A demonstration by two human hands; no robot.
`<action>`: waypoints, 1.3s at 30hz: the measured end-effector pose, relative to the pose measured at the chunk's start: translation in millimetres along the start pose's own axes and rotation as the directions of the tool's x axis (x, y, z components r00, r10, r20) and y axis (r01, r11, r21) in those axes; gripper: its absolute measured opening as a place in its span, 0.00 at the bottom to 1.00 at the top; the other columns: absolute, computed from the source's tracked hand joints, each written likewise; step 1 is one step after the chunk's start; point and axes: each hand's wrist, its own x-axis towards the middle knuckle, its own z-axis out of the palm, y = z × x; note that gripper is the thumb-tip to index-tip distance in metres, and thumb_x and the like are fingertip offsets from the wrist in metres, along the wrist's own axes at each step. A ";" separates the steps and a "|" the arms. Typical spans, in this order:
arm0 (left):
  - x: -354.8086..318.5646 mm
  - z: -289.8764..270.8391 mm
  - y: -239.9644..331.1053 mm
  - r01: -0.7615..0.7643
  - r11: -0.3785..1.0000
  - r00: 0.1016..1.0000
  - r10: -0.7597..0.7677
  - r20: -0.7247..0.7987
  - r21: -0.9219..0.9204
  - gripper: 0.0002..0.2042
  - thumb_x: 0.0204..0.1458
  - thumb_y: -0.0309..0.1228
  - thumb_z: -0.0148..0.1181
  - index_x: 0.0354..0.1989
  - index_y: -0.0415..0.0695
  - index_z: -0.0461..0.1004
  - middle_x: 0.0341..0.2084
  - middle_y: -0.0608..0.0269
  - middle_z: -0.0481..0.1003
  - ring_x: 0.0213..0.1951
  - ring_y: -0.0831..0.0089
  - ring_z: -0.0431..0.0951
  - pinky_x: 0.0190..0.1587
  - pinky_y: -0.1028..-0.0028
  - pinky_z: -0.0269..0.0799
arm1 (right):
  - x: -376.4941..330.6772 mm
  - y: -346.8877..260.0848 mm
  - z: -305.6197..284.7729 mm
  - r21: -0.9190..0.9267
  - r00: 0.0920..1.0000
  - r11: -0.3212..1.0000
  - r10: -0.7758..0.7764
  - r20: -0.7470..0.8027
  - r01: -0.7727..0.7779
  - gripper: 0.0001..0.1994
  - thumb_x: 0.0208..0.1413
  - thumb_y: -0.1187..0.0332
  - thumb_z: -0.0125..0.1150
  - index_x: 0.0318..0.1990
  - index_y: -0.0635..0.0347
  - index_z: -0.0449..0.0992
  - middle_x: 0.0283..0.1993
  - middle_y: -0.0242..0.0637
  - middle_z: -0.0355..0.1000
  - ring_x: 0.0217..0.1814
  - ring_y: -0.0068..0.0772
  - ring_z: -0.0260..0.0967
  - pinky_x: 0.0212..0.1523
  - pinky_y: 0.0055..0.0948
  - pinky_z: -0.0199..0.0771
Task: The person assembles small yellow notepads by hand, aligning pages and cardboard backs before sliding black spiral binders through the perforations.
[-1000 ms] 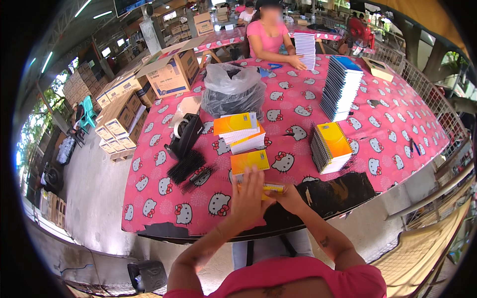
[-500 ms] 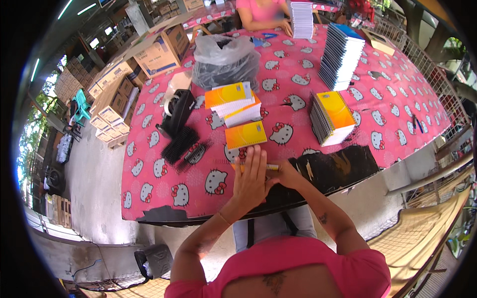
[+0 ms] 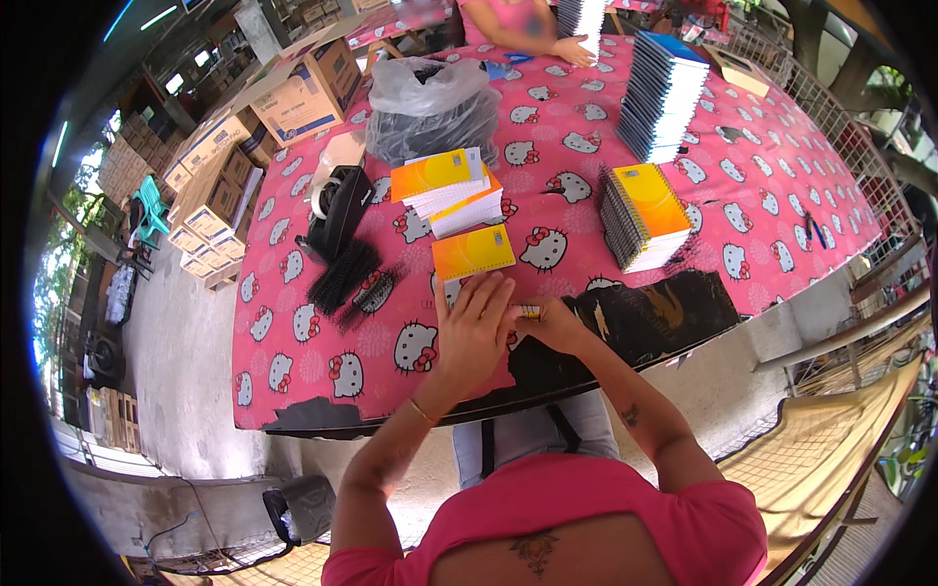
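Tabletop (image 3: 586,234): pink printed cover, with a bare black patch (image 3: 664,308) along the near edge, right of centre. Cartons (image 3: 308,98) stand stacked beyond the left edge. At the far edge, a co-worker (image 3: 498,24) has a hand on a white stack.

Clear plastic bag (image 3: 435,117), dark contents, toward the far left corner. Tall blue-topped stack (image 3: 662,98) toward the far edge, right of centre; shorter yellow notebook stack (image 3: 645,217) nearer the near edge. Black tape dispenser (image 3: 340,210) by the left edge, with black coils (image 3: 347,273) just on its near side.

Left hand (image 3: 474,327): palm down near the middle of the near edge, fingers extended and slightly parted. Underside hidden; cannot tell whether it grips or only presses. Right hand (image 3: 555,325): just beside it, fingers curled round the right end of a small notepad (image 3: 529,312). That pad is by the near edge, between the hands, mostly covered; only a short yellow-and-white end shows. Cannot tell whether a coil is on it.

Loose pile of pads (image 3: 445,190) beyond the hands; a single yellow pad (image 3: 474,251) lies just past the left fingertips. Pliers (image 3: 816,230) near the right edge.

Judgement: the step looks like fine work along the pad's edge. Best done with pages square, left pressure even and light, right pinch firm without bending corners.
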 end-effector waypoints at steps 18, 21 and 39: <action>4.3 4.4 -2.6 -0.072 0.981 0.997 0.065 -0.043 -0.179 0.10 0.52 0.30 0.65 0.41 0.43 0.76 0.33 0.61 0.76 0.35 0.59 0.75 0.42 0.61 0.67 | -13.7 -40.8 -58.8 -0.146 0.943 0.933 -0.334 -0.004 0.330 0.05 0.49 0.78 0.64 0.33 0.67 0.75 0.30 0.38 0.75 0.33 0.27 0.77 0.38 0.26 0.77; 5.8 2.1 3.9 -0.096 0.971 0.995 0.087 -0.051 -0.221 0.10 0.51 0.28 0.64 0.42 0.43 0.76 0.32 0.61 0.75 0.34 0.58 0.74 0.39 0.61 0.66 | -15.1 -46.5 -41.2 -0.342 0.890 0.864 -0.434 -0.138 0.368 0.08 0.44 0.80 0.62 0.31 0.67 0.69 0.25 0.39 0.69 0.29 0.31 0.74 0.35 0.28 0.76; 200.7 89.0 44.1 -0.523 0.653 0.851 0.429 -0.302 -0.548 0.11 0.49 0.15 0.55 0.41 0.37 0.76 0.43 0.51 0.78 0.53 0.54 0.76 0.56 0.60 0.72 | -72.6 -24.0 -209.0 -0.239 0.773 0.971 -0.171 -0.611 0.026 0.28 0.52 0.68 0.71 0.60 0.68 0.71 0.49 0.50 0.78 0.49 0.34 0.77 0.52 0.32 0.74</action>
